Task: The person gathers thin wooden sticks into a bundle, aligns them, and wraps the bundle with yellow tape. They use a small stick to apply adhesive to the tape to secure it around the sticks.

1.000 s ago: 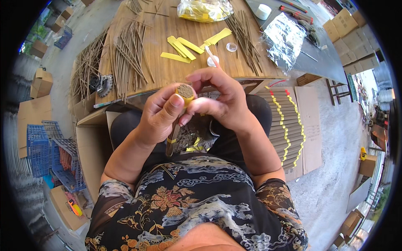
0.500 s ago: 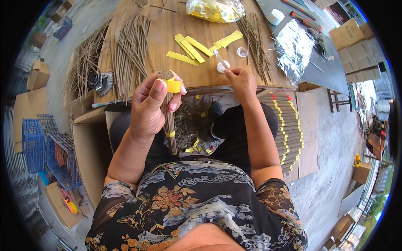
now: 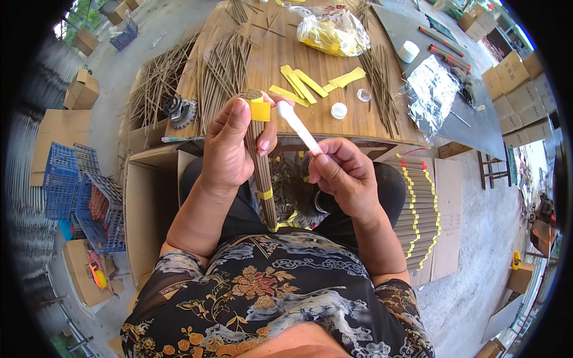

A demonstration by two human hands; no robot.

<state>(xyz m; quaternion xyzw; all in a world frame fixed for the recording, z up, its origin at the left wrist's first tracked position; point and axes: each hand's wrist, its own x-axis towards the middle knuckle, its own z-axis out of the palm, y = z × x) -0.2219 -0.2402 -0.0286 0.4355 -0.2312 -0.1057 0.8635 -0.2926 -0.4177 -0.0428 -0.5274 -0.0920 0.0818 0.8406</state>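
Observation:
My left hand (image 3: 234, 138) is closed round the upper part of a bundle of thin brown sticks (image 3: 261, 170). A yellow paper strip (image 3: 260, 111) wraps the bundle near its top, and a second yellow band sits lower down. Between thumb and fingers, my right hand (image 3: 346, 179) pinches a white spatula-like stick (image 3: 304, 132). Its broad white tip is up beside the bundle's yellow strip, close to my left fingertips. On the table beyond lie loose yellow strips (image 3: 296, 83) and a small round white pot (image 3: 338, 111).
Loose brown sticks (image 3: 225, 71) lie on the wooden table (image 3: 271, 53), with a clear bag of yellow strips (image 3: 334, 33) at the far side. Banded stick bundles (image 3: 421, 209) lie by my right leg. An open cardboard box (image 3: 152, 197) stands at my left.
My right hand has brought the white stick from over the small pot, back and left to the bundle. The view has shifted slightly; my left hand still holds the bundle.

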